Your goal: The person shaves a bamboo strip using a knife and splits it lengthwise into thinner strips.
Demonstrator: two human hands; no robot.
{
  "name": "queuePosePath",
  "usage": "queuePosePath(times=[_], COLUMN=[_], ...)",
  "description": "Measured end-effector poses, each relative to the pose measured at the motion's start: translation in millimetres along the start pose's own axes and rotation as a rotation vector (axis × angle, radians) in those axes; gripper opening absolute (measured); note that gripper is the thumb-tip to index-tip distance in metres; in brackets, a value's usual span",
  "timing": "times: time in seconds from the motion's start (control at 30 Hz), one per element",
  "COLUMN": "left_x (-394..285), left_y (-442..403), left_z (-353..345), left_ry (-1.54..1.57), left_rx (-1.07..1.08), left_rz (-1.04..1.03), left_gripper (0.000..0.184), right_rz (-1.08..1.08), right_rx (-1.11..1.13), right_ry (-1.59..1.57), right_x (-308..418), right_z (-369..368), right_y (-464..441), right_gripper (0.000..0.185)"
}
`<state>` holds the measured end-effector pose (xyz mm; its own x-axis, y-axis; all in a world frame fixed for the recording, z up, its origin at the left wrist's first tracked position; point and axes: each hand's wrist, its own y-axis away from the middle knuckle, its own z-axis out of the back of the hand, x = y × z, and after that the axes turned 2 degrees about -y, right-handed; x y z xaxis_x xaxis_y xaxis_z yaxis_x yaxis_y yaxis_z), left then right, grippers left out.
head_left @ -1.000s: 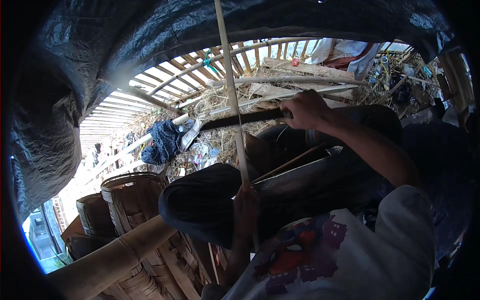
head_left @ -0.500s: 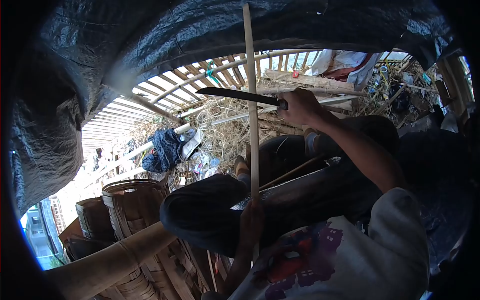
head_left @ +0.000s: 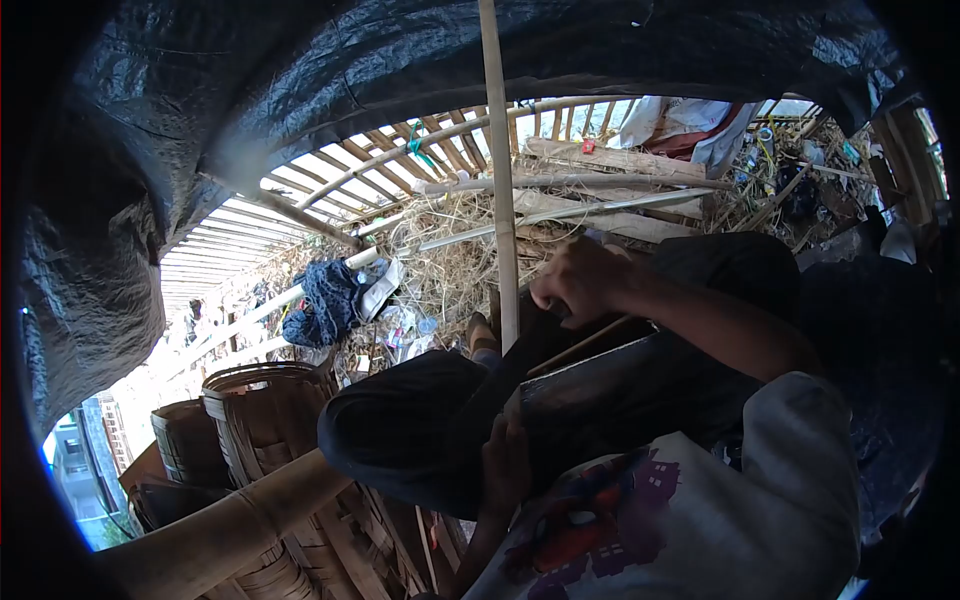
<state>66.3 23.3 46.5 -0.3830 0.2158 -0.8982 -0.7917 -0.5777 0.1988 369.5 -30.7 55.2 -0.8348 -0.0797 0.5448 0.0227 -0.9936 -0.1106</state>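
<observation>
A long pale bamboo strip [head_left: 502,180] stands upright in front of me, running from the top of the view down toward my lap. My left hand [head_left: 506,468], low by my thigh, is closed around its lower part. My right hand [head_left: 585,280] grips a dark-bladed knife [head_left: 508,368], its handle hidden in the fist. The blade slants down and left across the strip, just above my left hand. Against the dark trousers the blade's edge and tip are hard to make out.
Rolled woven bamboo pieces [head_left: 265,410] and a thick bamboo pole [head_left: 240,515] are at lower left. Shavings [head_left: 455,240], a dark blue cloth [head_left: 325,302] and litter lie beyond my feet. A slatted bamboo fence [head_left: 370,175] and black tarpaulin [head_left: 420,60] enclose the place.
My right hand has come down and toward me, and the knife has swung from level across the upper strip to slanting down near my left hand. The left hand stays low on the strip.
</observation>
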Motion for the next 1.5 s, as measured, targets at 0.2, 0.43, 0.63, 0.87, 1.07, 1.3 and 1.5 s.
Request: queuePosePath(times=[0.2,0.43,0.63,0.87,1.07,1.3,1.5], left_x=[26,26,26,7,38,22,5], left_y=[-13,-1,6,-18,7,1,-2], left_z=[1,12,9,13,15,10,7], left_ry=[0.473,0.049,0.065,-0.363,1.273,1.113,0.196], left_rx=[-0.125,0.016,0.089,0.152,0.037,-0.01,0.04], left_rz=[0.121,0.052,0.211,0.269,0.293,0.251,0.27], left_gripper=[0.019,0.032,0.032,0.031,0.039,0.028,0.014], right_rz=[-0.363,-0.146,-0.167,-0.389,-0.624,-0.168,-0.878], right_rx=[0.025,-0.073,-0.032,-0.063,-0.14,-0.084,-0.445], right_ry=[0.186,0.084,0.092,0.219,0.345,0.168,0.039], right_x=[-17,15,-3,-16,-42,-6,-77], right_z=[10,-24,-27,-13,27,-7,23], right_y=[-10,3,-2,-6,-2,2,-16], right_gripper=[0.028,0.026,0.029,0.029,0.025,0.022,0.028])
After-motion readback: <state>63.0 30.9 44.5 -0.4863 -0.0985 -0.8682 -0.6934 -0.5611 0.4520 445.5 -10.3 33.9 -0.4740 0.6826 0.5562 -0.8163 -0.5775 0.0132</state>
